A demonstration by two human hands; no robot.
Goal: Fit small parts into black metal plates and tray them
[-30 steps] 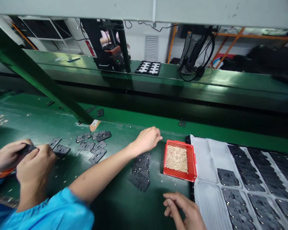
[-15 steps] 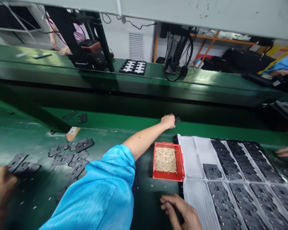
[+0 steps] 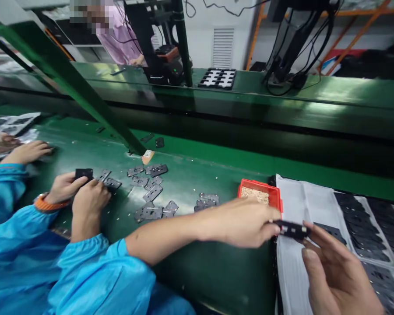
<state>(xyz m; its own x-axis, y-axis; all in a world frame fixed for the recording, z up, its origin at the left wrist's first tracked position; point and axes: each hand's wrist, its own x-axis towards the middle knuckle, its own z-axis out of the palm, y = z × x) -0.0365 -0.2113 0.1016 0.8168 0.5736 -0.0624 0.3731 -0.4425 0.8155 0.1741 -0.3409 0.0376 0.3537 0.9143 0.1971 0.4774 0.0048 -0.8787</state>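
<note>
My left hand (image 3: 249, 221) reaches in from the left and pinches one end of a small black plate (image 3: 293, 229) with metal-looking spots. At the plate's other end is my right hand (image 3: 341, 271), its index fingertip on the edge and its thumb just below. Behind my left hand stands a red bin (image 3: 276, 194) of small pale pieces, partly covered by the hand. Under the held plate lies a white-lined tray (image 3: 290, 271) with rows of similar black plates (image 3: 357, 223). A small pile of black plates (image 3: 206, 202) rests on the green bench left of the bin.
At left, a co-worker's hands (image 3: 88, 192) hold a black part, beside loose plates (image 3: 151, 212). Another person's hands (image 3: 26, 151) are farther left. A slanted green post (image 3: 85, 100) meets the bench. Across the gap, a black-and-white tray (image 3: 217, 78) sits on another bench.
My left hand has come back from the far side of the bench towards my right hand, with the black plate between them now. The view has turned left, showing more co-workers' hands.
</note>
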